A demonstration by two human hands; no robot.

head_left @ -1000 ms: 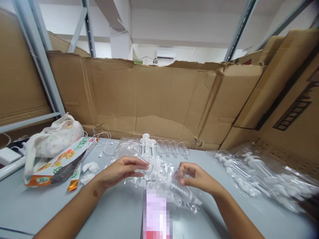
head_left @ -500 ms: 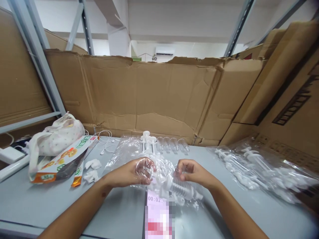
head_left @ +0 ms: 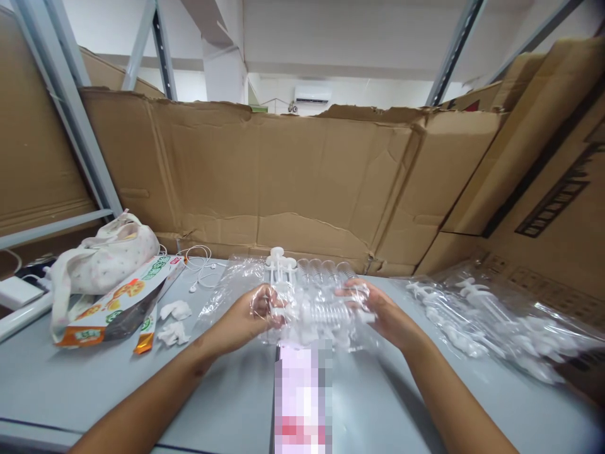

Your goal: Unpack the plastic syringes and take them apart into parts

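Clear bag (head_left: pixel 331 328), with white plastic parts inside, one of them ribbed and lying roughly crosswise. Location: middle of the grey table (head_left: pixel 212 391), between the two hands, just beyond the phone. Film crumpled, glossy; exact contents hard to separate through the glare.

Left hand (head_left: pixel 265 308): fingers curled in, nearly closed, pinching the film at the bag's left side. Right hand (head_left: pixel 380 309): part open, fingers bent loosely over the film by the right end of the ribbed part; thumb mostly hidden, so cannot tell how firm the hold is.

Behind the bag: white T-topped pieces (head_left: pixel 280 261), side by side. Right of these, a row of clear ribbed cylinders (head_left: pixel 326 270), near the foot of the cardboard wall (head_left: pixel 293 170).

Near side: phone (head_left: pixel 299 400) lying flat, display blurred into blocks.

Right side of table: more clear bags (head_left: pixel 491 325) holding white parts, well apart from the right hand.

Left side: pale cloth bag (head_left: pixel 108 258) with a printed food box (head_left: pixel 127 299) against it; orange-ended wrapper (head_left: pixel 145 334) beside the box; crumpled tissues (head_left: pixel 174 321); white earphones (head_left: pixel 201 271), cord looped, near the cardboard.
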